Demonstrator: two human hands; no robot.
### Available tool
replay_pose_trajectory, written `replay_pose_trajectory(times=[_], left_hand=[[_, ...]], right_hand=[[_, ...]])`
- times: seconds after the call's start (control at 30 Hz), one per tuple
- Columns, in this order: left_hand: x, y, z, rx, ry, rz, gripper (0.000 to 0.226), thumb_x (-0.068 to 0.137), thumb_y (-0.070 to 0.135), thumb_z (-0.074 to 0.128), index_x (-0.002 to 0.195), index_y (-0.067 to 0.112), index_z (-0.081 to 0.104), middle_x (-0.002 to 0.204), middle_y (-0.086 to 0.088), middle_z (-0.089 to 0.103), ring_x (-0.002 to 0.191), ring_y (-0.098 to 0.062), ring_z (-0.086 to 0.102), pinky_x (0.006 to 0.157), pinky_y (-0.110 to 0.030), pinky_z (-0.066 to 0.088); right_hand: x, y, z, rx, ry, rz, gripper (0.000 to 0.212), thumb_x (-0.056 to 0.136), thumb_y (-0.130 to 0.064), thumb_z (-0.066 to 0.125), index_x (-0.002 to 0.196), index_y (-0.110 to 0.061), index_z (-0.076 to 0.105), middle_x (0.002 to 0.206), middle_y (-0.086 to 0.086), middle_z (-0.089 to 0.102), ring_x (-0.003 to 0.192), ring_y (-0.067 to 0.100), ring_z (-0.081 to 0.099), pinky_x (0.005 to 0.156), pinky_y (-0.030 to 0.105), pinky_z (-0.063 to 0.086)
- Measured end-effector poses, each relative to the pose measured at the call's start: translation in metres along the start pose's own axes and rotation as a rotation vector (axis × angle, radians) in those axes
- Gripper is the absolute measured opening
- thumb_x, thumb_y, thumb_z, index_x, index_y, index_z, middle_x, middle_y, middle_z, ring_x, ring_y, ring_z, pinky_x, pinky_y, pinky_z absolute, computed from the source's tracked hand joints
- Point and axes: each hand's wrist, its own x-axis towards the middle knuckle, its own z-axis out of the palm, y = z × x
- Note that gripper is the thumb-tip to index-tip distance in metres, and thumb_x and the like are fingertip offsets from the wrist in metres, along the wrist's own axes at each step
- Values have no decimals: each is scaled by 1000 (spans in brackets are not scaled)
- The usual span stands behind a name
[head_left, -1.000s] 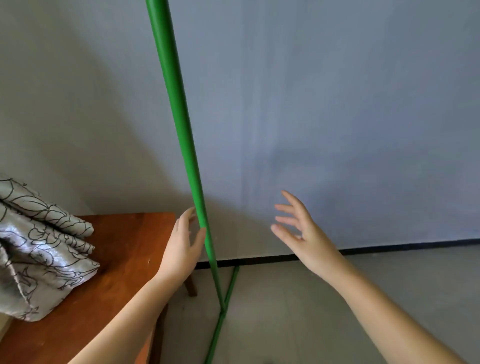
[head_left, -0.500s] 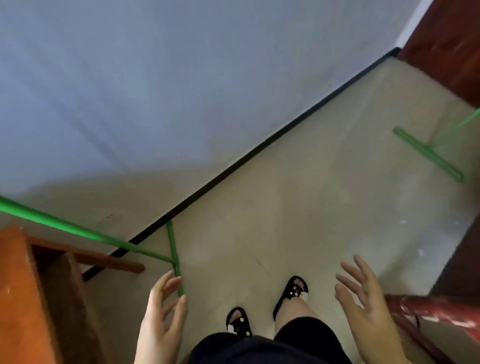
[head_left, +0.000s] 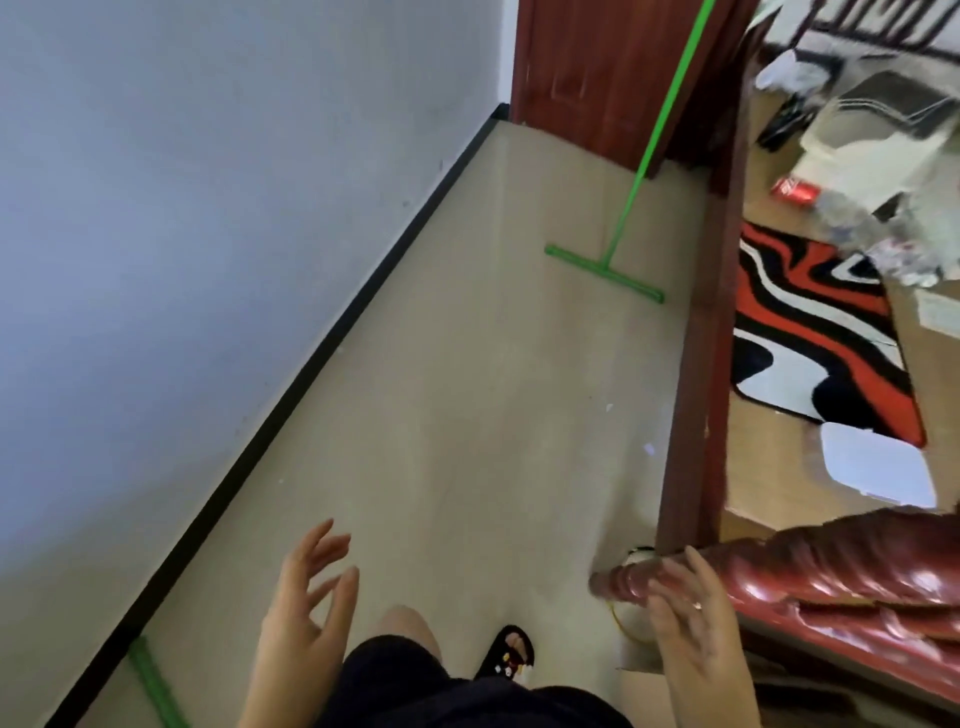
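Hovering low before the body, the left grip (head_left: 306, 618) is spreading its fingers loosely and holding nothing, while the green bar (head_left: 150, 686) is lying on the floor (head_left: 467, 415) against the black skirting (head_left: 311, 374), just beside and below it. The right grip (head_left: 691, 623) is hanging open too, fingers fanned over the end of the red padded armrest (head_left: 831, 577) — touching or not, I cannot tell. A green floor wiper (head_left: 605, 265) is leaning on the brown door (head_left: 597, 67), well ahead.
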Motion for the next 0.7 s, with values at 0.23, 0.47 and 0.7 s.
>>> replay_pose_trajectory(times=[0.23, 0.47, 0.7], left_hand=[[97, 40, 61, 23, -109, 0, 43, 84, 9, 52, 110, 40, 38, 103, 15, 55, 97, -5, 56, 83, -24, 40], [263, 86, 111, 7, -232, 63, 43, 85, 8, 49, 109, 43, 38, 107, 8, 57, 101, -9, 56, 75, -17, 40], [406, 144, 162, 60, -383, 130, 42, 85, 9, 50, 114, 36, 39, 100, 12, 61, 99, 15, 51, 71, -13, 45]], right_hand=[[95, -5, -5, 13, 77, 93, 58, 79, 9, 53, 128, -18, 38, 120, 14, 52, 82, -6, 62, 64, 2, 46], [229, -29, 16, 44, 248, 107, 56, 83, 3, 52, 133, -13, 34, 120, 7, 52, 91, 7, 61, 65, 3, 47], [340, -70, 39, 55, 437, 52, 45, 76, -19, 65, 107, -46, 45, 108, -6, 57, 84, -13, 60, 65, 9, 50]])
